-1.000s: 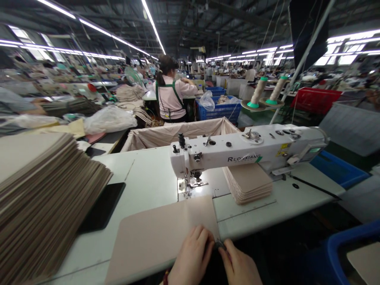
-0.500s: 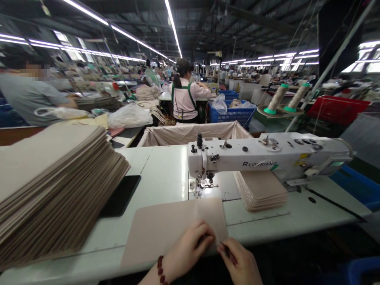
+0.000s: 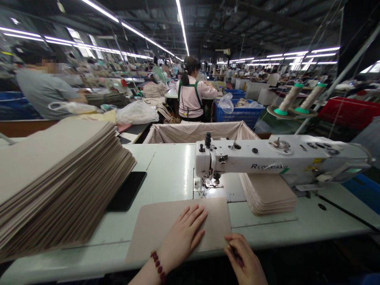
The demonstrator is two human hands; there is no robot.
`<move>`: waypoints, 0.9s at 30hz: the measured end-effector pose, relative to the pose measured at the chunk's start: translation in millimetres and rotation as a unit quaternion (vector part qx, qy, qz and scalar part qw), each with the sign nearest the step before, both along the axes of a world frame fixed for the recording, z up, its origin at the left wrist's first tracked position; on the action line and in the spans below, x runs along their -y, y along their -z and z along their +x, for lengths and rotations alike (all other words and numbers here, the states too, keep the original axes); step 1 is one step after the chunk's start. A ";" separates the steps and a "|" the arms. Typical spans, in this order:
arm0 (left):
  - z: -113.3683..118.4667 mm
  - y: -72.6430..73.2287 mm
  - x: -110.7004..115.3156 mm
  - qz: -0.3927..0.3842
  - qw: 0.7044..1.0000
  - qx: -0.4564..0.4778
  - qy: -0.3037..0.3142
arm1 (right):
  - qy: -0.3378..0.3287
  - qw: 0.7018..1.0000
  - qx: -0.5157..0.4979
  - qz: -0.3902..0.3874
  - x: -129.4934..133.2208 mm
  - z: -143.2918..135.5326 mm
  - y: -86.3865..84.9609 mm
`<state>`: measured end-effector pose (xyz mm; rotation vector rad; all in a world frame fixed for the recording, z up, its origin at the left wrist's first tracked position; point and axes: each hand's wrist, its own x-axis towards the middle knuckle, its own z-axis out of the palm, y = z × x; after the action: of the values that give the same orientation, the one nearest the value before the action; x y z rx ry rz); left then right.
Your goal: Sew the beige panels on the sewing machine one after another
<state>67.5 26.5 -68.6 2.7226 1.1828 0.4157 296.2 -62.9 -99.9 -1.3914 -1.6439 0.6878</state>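
Note:
A beige fabric panel (image 3: 160,225) lies flat on the sewing table in front of the machine's needle area. My left hand (image 3: 188,233), with a dark red bead bracelet at the wrist, rests palm down on this panel, its fingers stretched out. At the panel's near right corner is my right hand (image 3: 242,257), fingers curled and thumb near the index finger. Something small and dark shows inside that hand; what it is I cannot make out. The white sewing machine (image 3: 246,158) stands just beyond, its presser foot (image 3: 212,184) past the panel's far edge.
A tall stack of beige panels (image 3: 65,174) fills the left side, beside a black flat device (image 3: 127,192). Under the machine arm sits a smaller panel stack (image 3: 270,194). Behind the table are a cloth-lined bin (image 3: 178,132), a blue crate (image 3: 237,114) and a co-worker (image 3: 192,93).
My left hand has gone from curled fingers near the panel's right edge to lying flat and spread farther up. My right hand stays at the corner. The camera view has shifted slightly left.

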 end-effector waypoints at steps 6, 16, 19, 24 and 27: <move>-0.2 -0.3 0.0 -0.003 1.000 -0.008 -0.003 | -0.022 1.000 0.005 -0.004 -2.6 -1.3 -3.6; 1.1 -4.4 0.0 0.001 1.000 -0.004 -0.003 | -0.085 0.965 0.246 0.038 -0.3 18.6 1.5; 0.5 -4.1 0.2 0.003 1.000 -0.002 -0.003 | -0.088 0.982 0.167 0.006 0.8 20.9 -2.9; 0.5 -3.2 -0.1 0.001 1.000 -0.008 -0.006 | -0.064 0.997 -0.022 -0.027 -2.2 2.9 -4.7; 0.6 -2.8 -0.6 -0.010 1.000 -0.018 -0.007 | -0.075 0.994 -0.036 -0.066 -6.9 -2.3 -6.3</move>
<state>68.1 27.1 -65.8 2.7178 1.2102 0.3565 293.9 -56.0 -93.6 -1.3280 -1.6827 0.9372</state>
